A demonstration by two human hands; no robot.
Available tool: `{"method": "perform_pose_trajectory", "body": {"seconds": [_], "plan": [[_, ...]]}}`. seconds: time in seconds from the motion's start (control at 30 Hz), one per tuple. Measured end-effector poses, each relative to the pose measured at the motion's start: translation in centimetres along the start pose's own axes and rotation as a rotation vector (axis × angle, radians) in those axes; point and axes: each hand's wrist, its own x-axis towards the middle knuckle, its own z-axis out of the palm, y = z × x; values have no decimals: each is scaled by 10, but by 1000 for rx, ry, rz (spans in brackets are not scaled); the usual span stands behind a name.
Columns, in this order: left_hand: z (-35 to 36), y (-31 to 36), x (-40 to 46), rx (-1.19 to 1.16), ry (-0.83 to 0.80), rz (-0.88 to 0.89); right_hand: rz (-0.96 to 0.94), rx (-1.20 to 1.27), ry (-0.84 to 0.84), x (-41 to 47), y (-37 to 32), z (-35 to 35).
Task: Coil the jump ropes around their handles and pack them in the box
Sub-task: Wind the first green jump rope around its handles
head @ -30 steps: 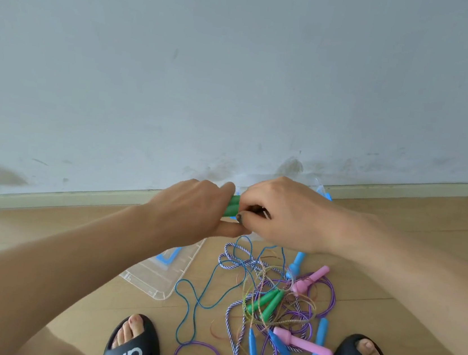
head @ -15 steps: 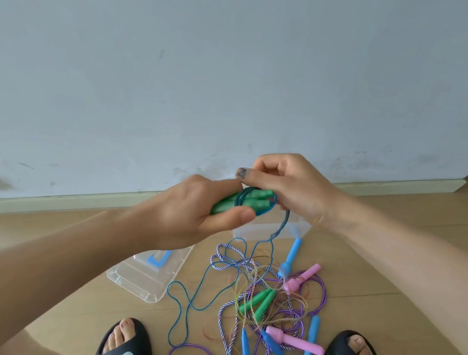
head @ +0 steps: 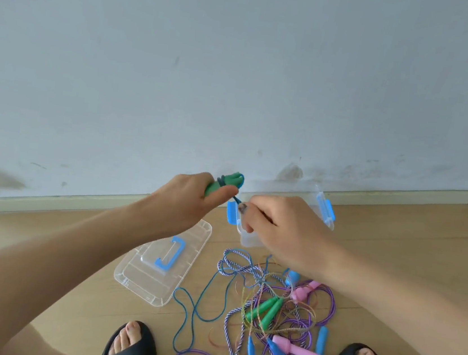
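My left hand [head: 191, 201] grips a pair of green handles [head: 223, 183] with a few turns of blue cord around them. My right hand [head: 282, 227] pinches that blue cord [head: 236, 199] just right of the handles; the cord's slack [head: 196, 305] trails down to the floor. Behind my right hand sits the clear plastic box [head: 290, 188] with blue clips, partly hidden. On the floor lies a tangle of jump ropes [head: 278, 309] with green, pink and blue handles.
The clear box lid [head: 138, 274] with a blue handle lies on the wood floor to the left of the tangle. Two feet in black slides [head: 129, 350] stand at the bottom. A grey wall and skirting board [head: 76, 205] run behind.
My right hand has come down from above the green handles to their right side, carrying the blue cord around them. The view has shifted and shows more of the box.
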Motion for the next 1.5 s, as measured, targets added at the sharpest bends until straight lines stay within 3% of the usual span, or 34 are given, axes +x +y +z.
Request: {"method": "perform_pose_trajectory", "body": {"seconds": [0.33, 0.67, 0.97, 1.1, 1.23, 1.4, 1.5], "plan": [[-5, 2, -7, 383, -79, 292, -96, -61, -62, 1, -2, -17], [1, 13, -18, 548, -72, 461, -126, -39, -62, 4, -8, -25], [4, 13, -23, 548, 20, 482, -31, 137, -146, 5, -6, -24], [-2, 17, -26, 534, -31, 472, -42, 134, -83, 13, 2, -29], [-1, 24, -35, 339, -154, 500, -70, 122, -25, 18, 8, -23], [-7, 17, -31, 80, -85, 490, -42, 253, -9, 22, 12, -21], [-9, 15, -30, 62, -56, 521, 20, 423, -91, 23, 9, -15]]}}
